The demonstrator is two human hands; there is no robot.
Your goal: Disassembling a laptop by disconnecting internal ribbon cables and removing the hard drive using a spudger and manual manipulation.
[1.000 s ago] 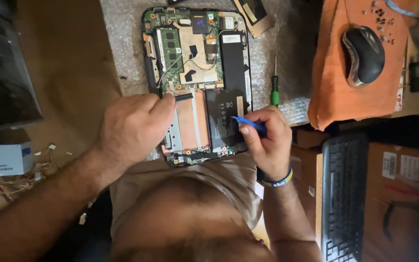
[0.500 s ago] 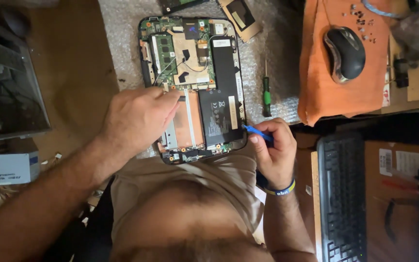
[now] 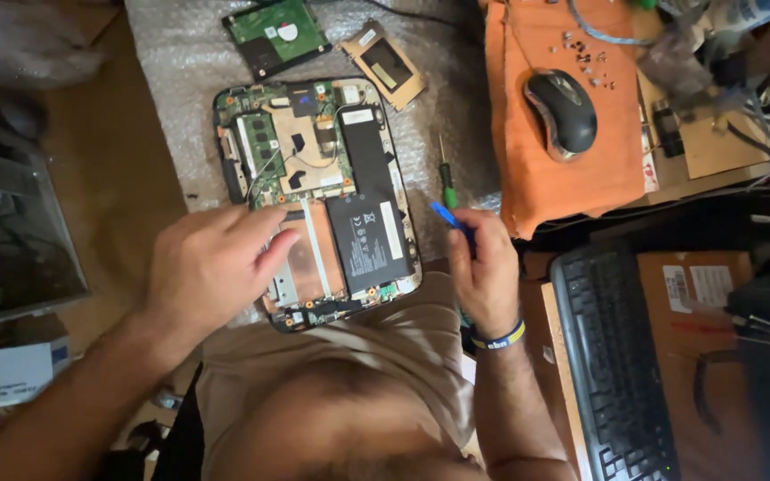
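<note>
At the left of the frame, your left hand [image 3: 211, 267] lies flat on the lower left part of the opened laptop [image 3: 314, 200], fingers spread and pressing on the copper-coloured metal area. That laptop sits in the middle of the picture on a sheet of bubble wrap [image 3: 180, 62], its back cover off, so the green circuit board [image 3: 265, 151] and the black battery [image 3: 369, 240] are bare. Judge it as light and stiff in the frame but fragile inside: the board, the thin wires and the flat cables would not stand pressure or a slip. Hold it by the outer rim or the metal plate, as your left hand does, and keep off the board. The battery looks like a flat soft-cased pack, so it should not be bent or pricked.

Above, in the upper middle, a loose drive [image 3: 280, 34] and a small bracket [image 3: 385, 64] lie apart from the laptop.

Just right of the laptop, a green-handled screwdriver [image 3: 446, 183] lies on the wrap. Your right hand [image 3: 485, 267] is closed, pinching a small blue plastic tool [image 3: 447, 216] between thumb and fingers, held off the laptop's right edge. The tool looks thin and likely to flex.

Farther right, a mouse [image 3: 563, 111] and small screws [image 3: 585, 58] rest on an orange cloth [image 3: 536, 187], with a black keyboard [image 3: 612, 356] in the lower right.
</note>
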